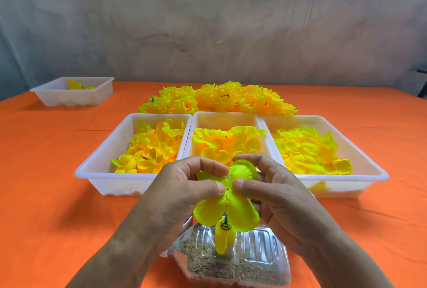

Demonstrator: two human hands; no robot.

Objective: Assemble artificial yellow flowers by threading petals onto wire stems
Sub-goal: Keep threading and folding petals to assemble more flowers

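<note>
Backdrop: grey wall, orange-clothed table. Beyond middle tray: heap of finished yellow flowers. Flanking it, left tray and right tray, all three heaped with loose yellow petals. Far left of it, small tray holding a few. Nearer than middle tray: clear bottle, part-filled with sand, carrying upright wire stem. Four-lobed petal piece on the wire, pinched by left hand and right hand, thumbs either side of centre hole, equally near. Next, probably: slide down along wire.
</note>
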